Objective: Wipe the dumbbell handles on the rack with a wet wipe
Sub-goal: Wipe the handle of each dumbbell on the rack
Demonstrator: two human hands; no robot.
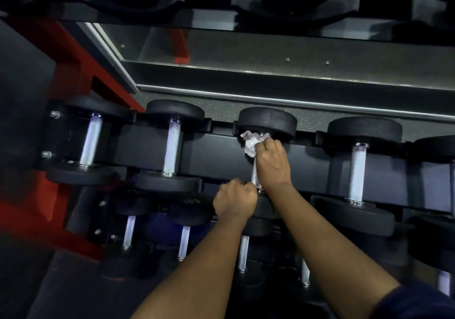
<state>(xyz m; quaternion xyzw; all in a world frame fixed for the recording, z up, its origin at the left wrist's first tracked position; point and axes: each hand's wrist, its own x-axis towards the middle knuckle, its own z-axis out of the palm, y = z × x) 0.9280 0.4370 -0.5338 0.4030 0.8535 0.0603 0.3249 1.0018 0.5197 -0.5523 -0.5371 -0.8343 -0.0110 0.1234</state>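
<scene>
Far left is the red rack frame [73, 77], and beside it the first dumbbell [90, 141] sits in its cradle. Next along is the second dumbbell [171, 146], handle bare.

Centre now: the left hand [235, 200] is balled up right against the near end of the third dumbbell's handle [254, 177]. Whether it's actually gripping the bar, can't tell from here. The right hand [272, 163] is wrapped round that handle further up, covering most of it. The crumpled wet wipe [250, 143] bunches out of the fist by the far head.

Just right stands the fourth dumbbell [357, 173]. Both forearms cross over the lower row of dumbbells [183, 242], hiding some of them.
</scene>
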